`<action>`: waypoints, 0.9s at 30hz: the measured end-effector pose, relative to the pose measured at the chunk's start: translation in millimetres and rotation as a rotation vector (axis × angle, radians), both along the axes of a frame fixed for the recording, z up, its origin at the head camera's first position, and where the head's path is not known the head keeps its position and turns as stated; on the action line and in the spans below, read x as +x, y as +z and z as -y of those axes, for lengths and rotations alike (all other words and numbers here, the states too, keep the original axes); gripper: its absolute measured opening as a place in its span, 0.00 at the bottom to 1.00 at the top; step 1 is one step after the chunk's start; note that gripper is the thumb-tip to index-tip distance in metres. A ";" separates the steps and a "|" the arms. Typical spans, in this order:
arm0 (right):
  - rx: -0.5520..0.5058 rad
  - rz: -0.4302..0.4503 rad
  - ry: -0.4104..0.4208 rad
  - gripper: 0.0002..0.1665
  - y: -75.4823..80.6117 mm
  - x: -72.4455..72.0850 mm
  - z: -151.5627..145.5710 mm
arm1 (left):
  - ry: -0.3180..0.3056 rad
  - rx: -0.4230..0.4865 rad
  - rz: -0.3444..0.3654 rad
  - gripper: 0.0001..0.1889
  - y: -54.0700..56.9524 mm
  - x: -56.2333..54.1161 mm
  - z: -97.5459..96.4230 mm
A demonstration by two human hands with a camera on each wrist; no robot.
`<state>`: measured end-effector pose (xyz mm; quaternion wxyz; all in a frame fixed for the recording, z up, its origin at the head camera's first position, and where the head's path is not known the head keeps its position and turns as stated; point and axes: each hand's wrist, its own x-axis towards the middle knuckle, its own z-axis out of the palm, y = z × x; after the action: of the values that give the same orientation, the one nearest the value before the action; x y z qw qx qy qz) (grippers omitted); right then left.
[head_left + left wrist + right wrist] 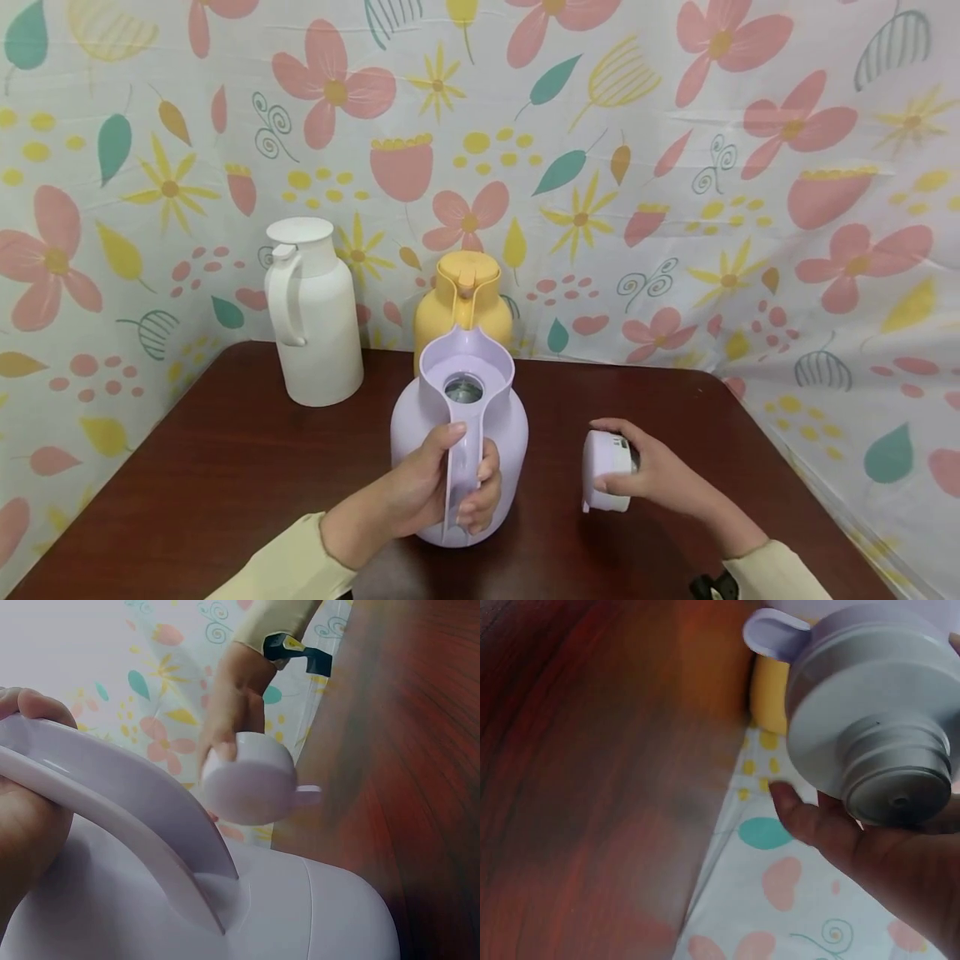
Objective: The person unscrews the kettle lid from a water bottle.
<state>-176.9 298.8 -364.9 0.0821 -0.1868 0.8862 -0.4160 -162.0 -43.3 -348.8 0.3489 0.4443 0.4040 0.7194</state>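
Note:
A lavender thermos jug (498,458) stands in the middle of the table, its round mouth uncovered and showing a shiny inside. My left hand (442,483) grips the jug's handle (120,787), thumb near its top. Off to the right, my right hand (667,475) holds the lavender lid (600,471) by its sides, tilted on edge above the table. In the right wrist view the lid's grey underside with a threaded plug (896,769) faces the camera, and a small tab (776,634) sticks out from its rim.
Behind the lavender jug stands a yellow jug (468,292), partly hidden by it. A white jug (318,325) is at the back left. The dark red-brown table (300,475) ends at a flower-patterned curtain (570,208) behind and on both sides.

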 end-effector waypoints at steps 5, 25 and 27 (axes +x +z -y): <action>0.118 0.007 0.037 0.52 -5.7 -7.4 6.8 | 0.001 0.000 0.006 0.23 -0.4 0.5 0.4; 0.255 -0.210 0.076 0.65 -42.5 -10.9 32.7 | 0.007 0.007 0.000 0.23 -0.6 1.4 0.6; 0.260 -0.227 0.086 0.67 -45.2 -11.3 32.2 | 0.012 0.008 -0.003 0.23 -0.5 1.4 0.8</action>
<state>-188.2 266.6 -410.0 0.0227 -0.2583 0.9272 -0.2702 -160.6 -44.1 -349.3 0.3425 0.4443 0.4042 0.7224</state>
